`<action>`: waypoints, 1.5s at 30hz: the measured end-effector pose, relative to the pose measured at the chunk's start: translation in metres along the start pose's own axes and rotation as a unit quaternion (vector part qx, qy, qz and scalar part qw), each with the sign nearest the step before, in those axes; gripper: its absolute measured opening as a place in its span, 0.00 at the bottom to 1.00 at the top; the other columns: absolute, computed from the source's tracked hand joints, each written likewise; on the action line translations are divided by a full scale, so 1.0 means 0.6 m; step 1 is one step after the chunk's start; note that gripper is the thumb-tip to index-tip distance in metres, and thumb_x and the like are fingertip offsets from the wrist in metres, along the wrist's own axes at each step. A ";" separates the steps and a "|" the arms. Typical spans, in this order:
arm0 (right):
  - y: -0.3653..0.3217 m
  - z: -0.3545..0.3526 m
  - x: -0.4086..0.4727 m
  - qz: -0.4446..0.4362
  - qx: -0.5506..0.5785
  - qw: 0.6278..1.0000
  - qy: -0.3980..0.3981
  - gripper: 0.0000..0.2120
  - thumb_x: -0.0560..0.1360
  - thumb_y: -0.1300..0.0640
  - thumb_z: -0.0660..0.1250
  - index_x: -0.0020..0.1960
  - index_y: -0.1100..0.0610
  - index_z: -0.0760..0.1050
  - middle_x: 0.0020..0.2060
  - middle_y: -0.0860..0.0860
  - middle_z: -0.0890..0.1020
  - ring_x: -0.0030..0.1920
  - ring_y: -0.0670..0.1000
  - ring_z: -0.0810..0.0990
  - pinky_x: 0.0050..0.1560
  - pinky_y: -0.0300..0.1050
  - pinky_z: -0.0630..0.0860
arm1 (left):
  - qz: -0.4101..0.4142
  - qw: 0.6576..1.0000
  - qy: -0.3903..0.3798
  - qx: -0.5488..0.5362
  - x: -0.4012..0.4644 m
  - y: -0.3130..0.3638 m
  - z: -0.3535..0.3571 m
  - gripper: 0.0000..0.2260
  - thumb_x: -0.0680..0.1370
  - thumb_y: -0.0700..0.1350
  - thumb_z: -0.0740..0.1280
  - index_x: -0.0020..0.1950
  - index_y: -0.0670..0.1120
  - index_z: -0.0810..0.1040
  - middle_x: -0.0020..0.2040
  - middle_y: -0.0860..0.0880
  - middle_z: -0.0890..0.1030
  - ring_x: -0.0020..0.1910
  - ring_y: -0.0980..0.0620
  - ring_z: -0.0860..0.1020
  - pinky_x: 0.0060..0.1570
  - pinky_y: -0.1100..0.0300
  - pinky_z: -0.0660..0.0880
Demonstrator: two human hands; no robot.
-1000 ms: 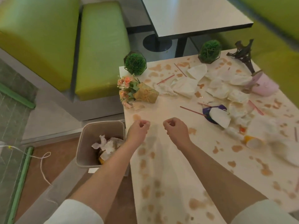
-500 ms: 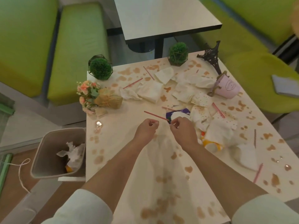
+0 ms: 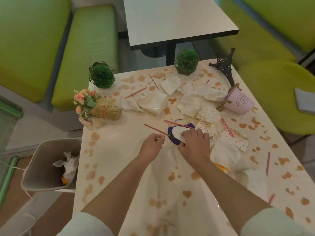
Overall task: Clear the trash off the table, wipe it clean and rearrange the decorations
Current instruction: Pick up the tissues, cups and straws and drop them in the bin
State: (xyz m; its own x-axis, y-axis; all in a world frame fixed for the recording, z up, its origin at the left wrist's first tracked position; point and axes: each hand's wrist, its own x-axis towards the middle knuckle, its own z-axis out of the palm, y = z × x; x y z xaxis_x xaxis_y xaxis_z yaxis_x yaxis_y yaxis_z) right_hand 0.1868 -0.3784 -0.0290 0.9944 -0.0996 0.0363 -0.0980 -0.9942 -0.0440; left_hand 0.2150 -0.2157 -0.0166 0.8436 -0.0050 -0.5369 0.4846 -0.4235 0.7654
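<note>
The cream table (image 3: pixel 119 150) is spotted with brown stains and littered with crumpled white napkins (image 3: pixel 153 103), polka-dot napkins (image 3: pixel 211 114) and pink straws (image 3: pixel 156 129). My right hand (image 3: pixel 194 144) grips a white paper lying on a purple wrapper (image 3: pixel 172 140), fingers over it and thumb under its edge. Just to its left, my left hand (image 3: pixel 151 146) is curled beside the near end of a pink straw; I see nothing held in it. Decorations: two green ball plants (image 3: pixel 102 75) (image 3: pixel 187 61), a flower bouquet (image 3: pixel 92 106), a dark Eiffel tower model (image 3: pixel 225 65), a tipped pink bucket (image 3: pixel 238 103).
A grey trash bin (image 3: pixel 39 150) with crumpled paper in it stands on the floor at the table's left edge. A second table (image 3: pixel 170 19) stands beyond. Green benches flank both sides; a grey item (image 3: pixel 305 101) lies on the right seat.
Both hands moved forward over the table to the purple wrapper. The right hand went from a fist to gripping the white paper. The view swung right, away from the bin.
</note>
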 end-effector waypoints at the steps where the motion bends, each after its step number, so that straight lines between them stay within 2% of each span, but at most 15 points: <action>1: 0.003 0.000 0.003 0.003 0.011 1.000 0.024 0.10 0.69 0.53 0.67 0.49 0.53 0.80 0.46 0.50 0.81 0.47 0.55 0.74 0.48 0.50 0.65 | -0.002 1.000 0.001 -0.002 0.001 0.001 0.002 0.07 0.81 0.51 0.62 0.55 0.51 0.76 0.50 0.54 0.80 0.44 0.56 0.79 0.41 0.61 0.71; 4: 0.014 -0.005 0.016 0.020 0.063 0.993 0.097 0.07 0.70 0.54 0.69 0.47 0.52 0.82 0.42 0.48 0.82 0.44 0.55 0.75 0.45 0.48 0.60 | 0.002 1.000 0.002 -0.011 0.009 0.007 0.010 0.06 0.80 0.50 0.63 0.55 0.51 0.76 0.51 0.53 0.81 0.43 0.56 0.79 0.45 0.60 0.73; 7: 0.011 -0.023 0.032 0.076 0.147 0.980 0.114 0.07 0.76 0.53 0.64 0.48 0.52 0.81 0.42 0.46 0.82 0.47 0.53 0.74 0.47 0.47 0.61 | 0.021 0.999 -0.013 -0.030 0.014 0.016 0.018 0.11 0.80 0.51 0.65 0.60 0.49 0.74 0.54 0.51 0.80 0.45 0.55 0.79 0.53 0.56 0.75; 9: 0.004 -0.034 0.039 0.103 0.274 0.951 0.097 0.08 0.79 0.53 0.62 0.50 0.53 0.79 0.44 0.47 0.80 0.49 0.52 0.72 0.51 0.48 0.67 | 0.032 0.998 -0.024 -0.048 0.019 0.022 0.021 0.20 0.78 0.54 0.67 0.67 0.48 0.70 0.57 0.51 0.78 0.53 0.53 0.78 0.60 0.53 0.75; 11: -0.004 -0.043 0.047 0.147 0.422 0.893 0.056 0.09 0.79 0.52 0.62 0.56 0.52 0.78 0.49 0.49 0.76 0.52 0.50 0.72 0.54 0.47 0.71 | 0.036 0.997 -0.030 -0.062 0.022 0.027 0.022 0.27 0.76 0.57 0.69 0.70 0.49 0.67 0.60 0.53 0.76 0.58 0.54 0.77 0.61 0.52 0.74; 12: -0.006 -0.039 0.053 0.162 0.460 0.873 0.021 0.10 0.79 0.51 0.62 0.58 0.51 0.77 0.51 0.50 0.74 0.52 0.49 0.72 0.54 0.46 0.71 | 0.037 0.996 -0.031 -0.075 0.023 0.028 0.021 0.29 0.75 0.58 0.70 0.71 0.49 0.66 0.60 0.53 0.77 0.58 0.55 0.77 0.60 0.53 0.75; 14: -0.013 -0.028 0.061 0.161 0.478 0.862 -0.042 0.13 0.78 0.47 0.62 0.59 0.49 0.77 0.53 0.51 0.76 0.51 0.48 0.75 0.54 0.47 0.73 | 0.039 0.994 -0.026 -0.100 0.027 0.031 0.019 0.27 0.75 0.55 0.71 0.70 0.48 0.67 0.58 0.53 0.79 0.55 0.56 0.78 0.54 0.58 0.77; 17: -0.022 -0.014 0.070 0.127 0.437 0.885 -0.096 0.16 0.76 0.41 0.57 0.52 0.46 0.80 0.47 0.51 0.80 0.51 0.53 0.77 0.55 0.53 0.75 | 0.050 0.995 0.005 -0.092 0.027 0.035 0.009 0.19 0.78 0.48 0.68 0.66 0.46 0.69 0.54 0.53 0.79 0.49 0.59 0.77 0.45 0.64 0.74; 20: -0.011 -0.008 0.093 0.088 0.299 0.946 -0.092 0.18 0.82 0.48 0.55 0.40 0.50 0.79 0.37 0.49 0.79 0.48 0.56 0.75 0.54 0.52 0.67 | 0.041 0.996 0.054 -0.057 0.030 0.026 -0.003 0.16 0.80 0.48 0.65 0.66 0.45 0.69 0.53 0.52 0.77 0.52 0.53 0.77 0.43 0.61 0.70; 24: 0.020 -0.007 0.136 0.078 0.113 0.988 -0.066 0.11 0.81 0.52 0.60 0.52 0.49 0.82 0.45 0.50 0.81 0.52 0.53 0.74 0.56 0.50 0.64 | 0.009 0.992 0.087 -0.090 0.032 0.016 -0.014 0.21 0.81 0.44 0.64 0.73 0.48 0.62 0.59 0.52 0.72 0.54 0.53 0.72 0.50 0.60 0.67; 27: 0.025 -0.004 0.156 0.033 0.032 0.991 -0.125 0.10 0.78 0.52 0.62 0.55 0.49 0.80 0.49 0.50 0.80 0.54 0.54 0.73 0.56 0.49 0.63 | 0.025 0.990 0.091 -0.101 0.033 0.011 -0.025 0.25 0.80 0.39 0.65 0.74 0.52 0.61 0.61 0.54 0.68 0.55 0.55 0.72 0.53 0.62 0.67; 29: 0.024 -0.002 0.160 0.015 -0.003 0.990 -0.141 0.11 0.76 0.48 0.64 0.55 0.51 0.79 0.47 0.50 0.79 0.54 0.54 0.73 0.56 0.49 0.64 | 0.030 0.991 0.092 -0.096 0.034 0.004 -0.033 0.23 0.79 0.40 0.66 0.71 0.54 0.65 0.63 0.53 0.71 0.56 0.53 0.74 0.53 0.60 0.70; 33: 0.024 0.011 0.160 0.037 -0.012 0.989 -0.144 0.12 0.75 0.46 0.66 0.53 0.53 0.80 0.47 0.51 0.79 0.53 0.54 0.73 0.55 0.49 0.64 | 0.025 0.991 0.097 -0.093 0.034 -0.005 -0.045 0.18 0.79 0.43 0.67 0.68 0.52 0.70 0.60 0.52 0.73 0.54 0.54 0.75 0.57 0.57 0.74; 39: 0.007 0.018 0.163 0.044 -0.034 0.981 -0.185 0.17 0.72 0.41 0.68 0.50 0.55 0.79 0.51 0.52 0.80 0.60 0.55 0.73 0.63 0.51 0.62 | 0.012 0.989 0.096 -0.112 0.029 -0.018 -0.064 0.19 0.77 0.47 0.70 0.66 0.53 0.70 0.58 0.52 0.75 0.55 0.51 0.77 0.58 0.50 0.76; 45: -0.014 0.008 0.149 0.022 -0.023 0.988 -0.152 0.13 0.70 0.43 0.68 0.40 0.52 0.80 0.39 0.49 0.79 0.52 0.53 0.74 0.58 0.49 0.62 | -0.001 0.983 0.113 -0.143 0.027 -0.026 -0.084 0.15 0.78 0.50 0.69 0.63 0.54 0.70 0.57 0.50 0.76 0.52 0.52 0.78 0.56 0.50 0.77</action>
State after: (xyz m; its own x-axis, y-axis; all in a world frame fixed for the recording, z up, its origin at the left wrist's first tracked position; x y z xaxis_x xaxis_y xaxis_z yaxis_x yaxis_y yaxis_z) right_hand 0.2768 -0.3787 -0.0301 0.9546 -0.1335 -0.2664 -0.1365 -0.9906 0.0071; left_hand 0.2327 -0.1635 -0.0194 0.8565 0.2100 -0.4716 0.5050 -0.1517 0.8497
